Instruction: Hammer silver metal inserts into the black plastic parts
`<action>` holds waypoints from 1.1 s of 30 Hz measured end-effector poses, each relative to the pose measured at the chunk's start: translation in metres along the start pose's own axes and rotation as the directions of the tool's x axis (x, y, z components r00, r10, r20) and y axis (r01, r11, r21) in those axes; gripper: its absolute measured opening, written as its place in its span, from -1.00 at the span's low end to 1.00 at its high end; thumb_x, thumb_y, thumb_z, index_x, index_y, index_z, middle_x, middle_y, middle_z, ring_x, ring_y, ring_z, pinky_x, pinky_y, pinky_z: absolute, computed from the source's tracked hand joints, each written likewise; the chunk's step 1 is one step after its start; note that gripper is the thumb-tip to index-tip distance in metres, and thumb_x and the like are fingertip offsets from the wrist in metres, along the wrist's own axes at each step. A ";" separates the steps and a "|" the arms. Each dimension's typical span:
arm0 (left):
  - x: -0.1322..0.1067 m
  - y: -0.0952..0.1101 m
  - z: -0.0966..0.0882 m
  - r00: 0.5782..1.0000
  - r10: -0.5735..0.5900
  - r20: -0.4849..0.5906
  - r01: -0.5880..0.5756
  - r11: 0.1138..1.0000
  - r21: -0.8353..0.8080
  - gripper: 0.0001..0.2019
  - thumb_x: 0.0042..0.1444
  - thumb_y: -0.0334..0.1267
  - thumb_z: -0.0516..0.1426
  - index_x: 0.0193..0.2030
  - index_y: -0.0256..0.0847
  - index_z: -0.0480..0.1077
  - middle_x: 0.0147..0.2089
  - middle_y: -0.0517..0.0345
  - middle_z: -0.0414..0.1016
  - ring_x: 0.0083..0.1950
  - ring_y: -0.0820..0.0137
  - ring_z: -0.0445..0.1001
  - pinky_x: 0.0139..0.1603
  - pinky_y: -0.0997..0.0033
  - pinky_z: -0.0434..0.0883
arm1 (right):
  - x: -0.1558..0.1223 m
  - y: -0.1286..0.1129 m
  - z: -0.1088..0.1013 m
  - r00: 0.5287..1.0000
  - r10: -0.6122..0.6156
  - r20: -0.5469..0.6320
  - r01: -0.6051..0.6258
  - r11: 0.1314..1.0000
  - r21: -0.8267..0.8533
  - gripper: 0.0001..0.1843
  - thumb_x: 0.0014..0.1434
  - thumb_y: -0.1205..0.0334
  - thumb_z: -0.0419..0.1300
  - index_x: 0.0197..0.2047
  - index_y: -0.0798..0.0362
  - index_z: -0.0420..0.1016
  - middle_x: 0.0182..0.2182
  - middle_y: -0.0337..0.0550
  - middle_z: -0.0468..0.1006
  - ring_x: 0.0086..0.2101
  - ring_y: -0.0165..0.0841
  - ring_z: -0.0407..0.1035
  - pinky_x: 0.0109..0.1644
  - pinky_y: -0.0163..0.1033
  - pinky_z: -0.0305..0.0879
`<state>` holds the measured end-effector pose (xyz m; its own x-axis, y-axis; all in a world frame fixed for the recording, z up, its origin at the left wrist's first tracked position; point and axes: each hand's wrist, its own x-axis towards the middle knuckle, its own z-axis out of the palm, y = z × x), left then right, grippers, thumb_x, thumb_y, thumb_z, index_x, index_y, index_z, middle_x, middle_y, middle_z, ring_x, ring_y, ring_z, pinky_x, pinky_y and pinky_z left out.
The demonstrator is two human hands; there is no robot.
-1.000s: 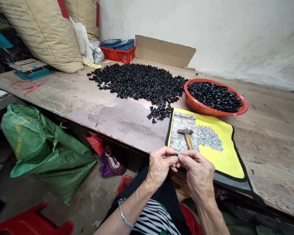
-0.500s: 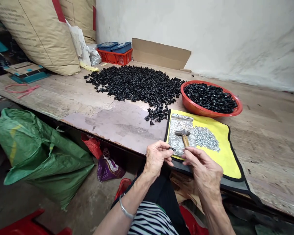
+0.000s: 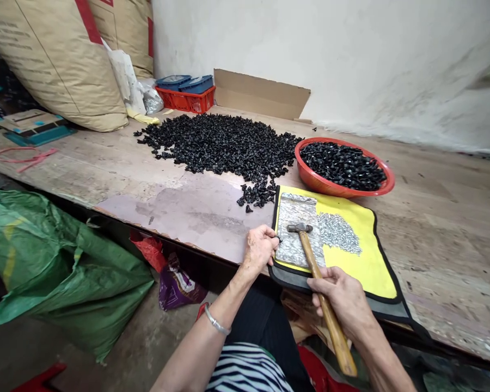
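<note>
My left hand [image 3: 260, 246] pinches a small black part [image 3: 279, 239] at the left edge of a scuffed metal plate [image 3: 296, 253]. Around the wooden handle of a hammer [image 3: 319, 272] the fingers of my right hand [image 3: 341, 296] are closed. The hammer's head lies over the plate, and its handle end reaches past the table edge toward me. Under the plate is a yellow mat [image 3: 369, 272] with black edging. A pile of tiny silvery metal pieces [image 3: 338, 233] lies on the mat, right of the plate.
A large heap of black parts [image 3: 224, 144] covers the middle of the table. Similar parts fill a red bowl [image 3: 386, 184] behind the mat. A red basket [image 3: 188, 101] with blue boxes, a cardboard sheet [image 3: 261, 93] and tan sacks [image 3: 61, 71] stand behind. A green sack [image 3: 73, 272] is below left.
My right hand has moved down and closed on the hammer handle. My left hand has shifted slightly up and left with the black part. The view has shifted a little.
</note>
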<state>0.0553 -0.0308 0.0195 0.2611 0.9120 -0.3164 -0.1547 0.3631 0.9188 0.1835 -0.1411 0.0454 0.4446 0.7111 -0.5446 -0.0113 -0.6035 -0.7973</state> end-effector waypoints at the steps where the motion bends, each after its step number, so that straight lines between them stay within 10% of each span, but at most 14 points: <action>1: 0.001 -0.001 0.000 1.000 0.003 -0.001 -0.003 1.000 0.019 -0.92 -0.26 -0.46 0.07 -0.56 -0.24 0.23 -0.75 0.38 0.23 -0.82 0.60 0.13 -0.89 0.65 0.09 | -0.001 -0.003 -0.001 0.996 0.045 0.072 -0.054 0.990 0.128 -0.69 -0.23 0.17 0.31 -0.48 0.00 0.23 -0.77 -0.36 0.32 -0.76 -0.44 0.17 -0.68 -0.32 0.14; 8: 0.002 -0.001 -0.001 1.000 -0.028 -0.012 0.028 0.997 0.067 -0.91 -0.24 -0.48 0.06 -0.58 -0.24 0.22 -0.77 0.39 0.23 -0.85 0.59 0.13 -0.90 0.65 0.05 | -0.005 -0.009 -0.008 0.964 0.146 0.223 -0.220 0.908 0.357 -0.62 -0.20 0.09 0.35 -0.35 0.13 0.38 -0.68 -0.34 0.33 -0.75 -0.63 0.03 -0.75 -0.49 -0.08; 14: 0.001 -0.004 -0.003 1.000 -0.014 -0.022 0.016 0.997 0.081 -0.90 -0.22 -0.50 0.06 -0.60 -0.24 0.22 -0.75 0.39 0.24 -0.85 0.59 0.13 -0.91 0.64 0.04 | -0.013 0.011 -0.007 0.992 -0.119 0.030 0.119 0.993 -0.001 -0.60 -0.06 -0.13 0.21 -0.46 0.05 0.29 -0.67 -0.37 0.26 -0.73 -0.57 0.06 -0.71 -0.42 -0.02; 18: 0.002 -0.004 -0.003 1.000 -0.018 -0.007 0.019 0.998 0.067 -0.89 -0.21 -0.51 0.05 -0.60 -0.24 0.23 -0.74 0.37 0.25 -0.83 0.58 0.16 -0.89 0.64 0.09 | -0.020 0.024 -0.009 0.936 -0.350 -0.032 0.314 0.875 -0.368 -0.63 0.04 -0.12 0.10 -0.35 0.03 0.40 -0.67 -0.30 0.35 -0.63 -0.44 0.23 -0.54 -0.36 0.19; 25: 0.006 -0.010 -0.006 0.999 -0.031 0.031 0.029 0.999 0.043 -0.90 -0.21 -0.51 0.06 -0.57 -0.25 0.24 -0.72 0.35 0.29 -0.81 0.55 0.22 -0.85 0.61 0.19 | -0.017 0.039 0.000 0.761 -0.646 -0.060 0.425 0.566 -0.707 -0.58 0.17 -0.08 -0.06 -0.22 0.05 0.44 -0.46 -0.13 0.56 -0.52 -0.34 0.42 -0.45 -0.32 0.26; 33: 0.004 -0.008 -0.005 0.998 -0.052 0.021 0.051 0.998 0.044 -0.90 -0.23 -0.51 0.07 -0.57 -0.26 0.23 -0.75 0.37 0.26 -0.83 0.58 0.22 -0.86 0.68 0.14 | -0.033 0.016 0.007 0.441 -0.891 -0.109 0.452 0.325 -0.831 -0.57 0.24 0.00 -0.06 -0.12 0.14 0.45 -0.39 -0.08 0.59 -0.53 -0.38 0.45 -0.44 -0.36 0.28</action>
<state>0.0529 -0.0288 0.0095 0.2884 0.8876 -0.3592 -0.0990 0.4008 0.9108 0.1630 -0.1718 0.0484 0.3035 0.8122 0.4982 0.9414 -0.1746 -0.2887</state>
